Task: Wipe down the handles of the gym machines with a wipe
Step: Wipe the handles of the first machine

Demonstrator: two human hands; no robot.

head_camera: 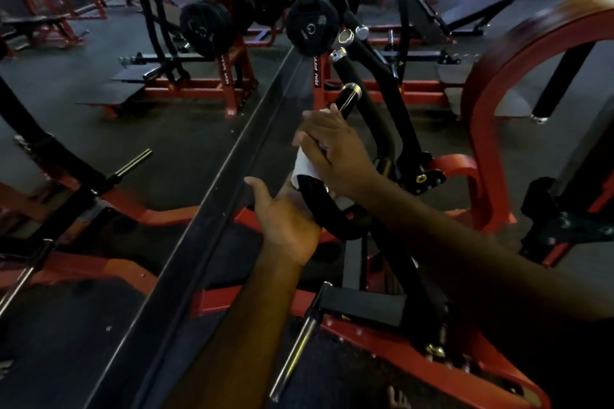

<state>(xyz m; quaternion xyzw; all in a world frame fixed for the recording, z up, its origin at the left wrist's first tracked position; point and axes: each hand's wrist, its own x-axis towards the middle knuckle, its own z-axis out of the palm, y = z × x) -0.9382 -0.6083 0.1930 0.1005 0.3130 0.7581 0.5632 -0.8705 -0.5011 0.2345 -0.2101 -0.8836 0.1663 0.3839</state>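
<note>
The wipe [305, 164], a white sheet, sits at the centre of the frame, wrapped around the black padded handle [332, 206] of a red-framed machine, with a little more white showing below the right wrist. The right hand [332, 149] lies over the wipe from above; its fingers [310, 119] are curled round wipe and handle together, pressing the sheet against the grip just below the chrome end cap [351, 90]. The left hand [285, 219] reaches in from below and steadies the lower curve of the same handle; its thumb stands out to the left, and its fingers go behind the bar, so how tightly they close I cannot tell. As a judgement, the task is in the middle of one handle: the wipe is on the grip and in working position, but nothing shows which parts have already been cleaned. Several chrome-capped black grips [345, 53] rise just above, toward the upper middle of the frame, and these look to be left, as do other machines across the floor. Weight plates [312, 28] hang on pegs beyond them, a red curved frame [481, 116] arches at the right edge, and a bare steel bar [292, 359] angles down at the lower middle of the frame.
</note>
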